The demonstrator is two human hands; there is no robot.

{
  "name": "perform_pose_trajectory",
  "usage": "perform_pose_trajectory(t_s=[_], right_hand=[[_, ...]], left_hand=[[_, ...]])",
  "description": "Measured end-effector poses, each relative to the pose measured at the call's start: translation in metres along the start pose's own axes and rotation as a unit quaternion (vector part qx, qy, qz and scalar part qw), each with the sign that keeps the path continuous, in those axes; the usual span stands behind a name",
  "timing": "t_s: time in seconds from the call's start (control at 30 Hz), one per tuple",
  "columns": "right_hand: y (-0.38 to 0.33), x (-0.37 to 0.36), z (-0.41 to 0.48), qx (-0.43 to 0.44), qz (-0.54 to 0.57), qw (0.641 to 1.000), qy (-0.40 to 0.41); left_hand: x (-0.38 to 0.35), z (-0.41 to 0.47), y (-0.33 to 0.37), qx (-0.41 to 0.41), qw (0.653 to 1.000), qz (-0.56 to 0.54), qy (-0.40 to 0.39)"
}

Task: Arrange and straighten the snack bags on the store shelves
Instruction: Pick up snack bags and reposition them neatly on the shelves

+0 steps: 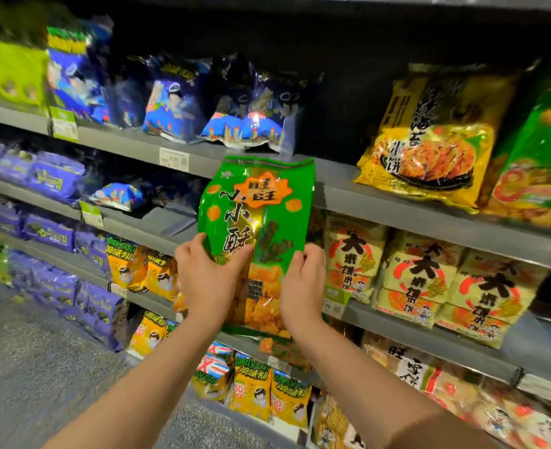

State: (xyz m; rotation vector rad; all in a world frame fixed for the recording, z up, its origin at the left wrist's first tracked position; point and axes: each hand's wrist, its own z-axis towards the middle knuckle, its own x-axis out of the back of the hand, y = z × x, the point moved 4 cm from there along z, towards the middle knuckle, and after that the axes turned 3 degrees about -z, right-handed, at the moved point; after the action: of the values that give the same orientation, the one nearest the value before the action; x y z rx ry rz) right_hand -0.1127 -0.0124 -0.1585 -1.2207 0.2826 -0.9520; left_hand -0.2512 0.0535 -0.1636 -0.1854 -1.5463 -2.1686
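Head view, near first: hands?
> Both are gripping one green snack bag point(261, 205) by its lower half. Left hand point(206, 280) is clamping the left edge, thumb lying across the front; right hand point(301, 286) is curling round the right edge. They are sitting apart, bag between.

Orientation?
> Long axis is running vertical, top seal pointing up, print facing the camera. Bag is hanging in air before the shelves, top edge overlapping the grey shelf lip point(397, 205).

Room?
> Open stretch point(335, 171) is showing on that shelf, between the blue bags point(173, 98) and one yellow bag point(429, 140), just above the green bag's top.

Counts?
> One green bag in hand. Three cream bags point(420, 277) are facing out at its right. Blue ones are blurring too much to count.
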Motion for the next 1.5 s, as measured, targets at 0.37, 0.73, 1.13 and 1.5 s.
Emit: perform_pose_trajectory(t_s=[0.37, 0.73, 1.13, 1.5], right_hand=[[-0.071, 0.056, 0.047, 0.131, 0.028, 0.988, 0.079], [-0.120, 0.153, 0.148, 0.213, 0.049, 0.959, 0.182], [-0.067, 0.121, 0.178, 0.187, 0.019, 0.971, 0.149], [-0.074, 0.091, 0.202, 0.145, -0.044, 0.980, 0.126]], left_hand=[[0.011, 0.019, 0.095, -0.106, 0.990, -0.086, 0.024], [-0.041, 0.054, 0.226, -0.237, 0.936, -0.258, -0.033], [-0.105, 0.088, 0.194, -0.254, 0.943, -0.208, -0.052], [-0.100, 0.120, 0.179, -0.273, 0.953, -0.132, 0.005]])
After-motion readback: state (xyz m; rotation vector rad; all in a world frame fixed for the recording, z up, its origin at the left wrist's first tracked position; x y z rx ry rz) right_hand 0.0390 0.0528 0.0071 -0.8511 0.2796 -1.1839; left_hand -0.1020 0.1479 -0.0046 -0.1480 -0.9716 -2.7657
